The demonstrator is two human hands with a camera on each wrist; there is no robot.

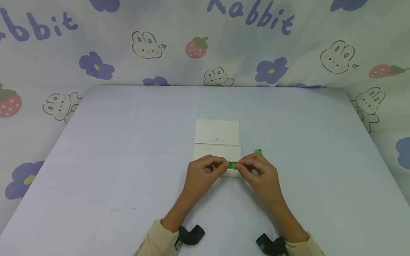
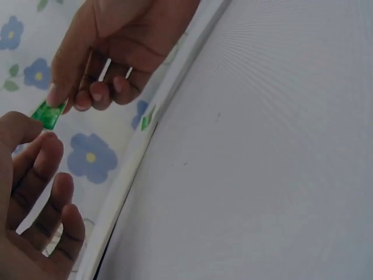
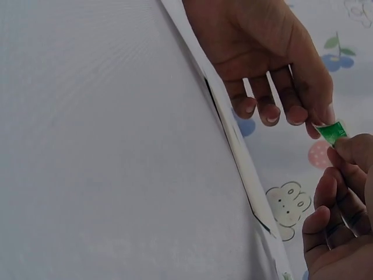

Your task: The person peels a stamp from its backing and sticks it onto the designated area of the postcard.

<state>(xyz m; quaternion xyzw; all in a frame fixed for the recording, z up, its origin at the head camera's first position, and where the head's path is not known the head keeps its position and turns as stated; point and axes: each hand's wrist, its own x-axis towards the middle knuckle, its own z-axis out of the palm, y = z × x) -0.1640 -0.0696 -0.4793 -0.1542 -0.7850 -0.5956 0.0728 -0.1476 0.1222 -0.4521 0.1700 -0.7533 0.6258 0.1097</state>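
Observation:
Both hands meet over a white folded card or booklet (image 1: pixel 217 150), each pinching one end of a small green rectangular piece with pale edges (image 1: pixel 232 165). My left hand (image 1: pixel 203 173) grips its left end between thumb and forefinger, and my right hand (image 1: pixel 263 179) grips the right end the same way. In the left wrist view the green piece (image 2: pixel 49 115) spans the two thumbs, held above the table. The right wrist view shows its printed green face (image 3: pixel 332 133) and white border. The other fingers of both hands curve loosely.
A second green piece (image 1: pixel 258 151) lies on the table just beyond my right hand, right of the booklet. The booklet's far half (image 1: pixel 216 132) carries a small dark mark. A white cloth (image 1: pixel 118 138) covers the table, with a patterned curtain (image 1: pixel 176 30) behind.

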